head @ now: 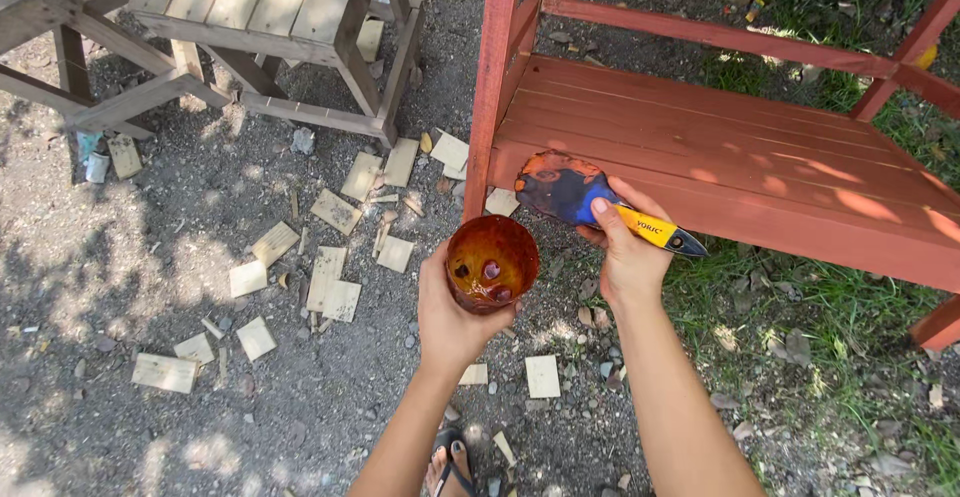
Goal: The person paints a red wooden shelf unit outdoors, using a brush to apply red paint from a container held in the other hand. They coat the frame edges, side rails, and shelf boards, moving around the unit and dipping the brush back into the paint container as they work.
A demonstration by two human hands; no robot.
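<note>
My left hand grips a clear plastic cup stained reddish-brown with paint, held upright in front of me. My right hand holds a wide paintbrush by its yellow and black handle, the paint-smeared bristle end pointing left, just above and right of the cup. The brush hovers by the front edge of a red-painted slatted wooden bench, beside its front left post.
An unpainted wooden bench or stool stands at the upper left on gravel. Several small wood offcuts litter the ground. Grass lies to the right under the red bench. My sandalled foot shows at the bottom.
</note>
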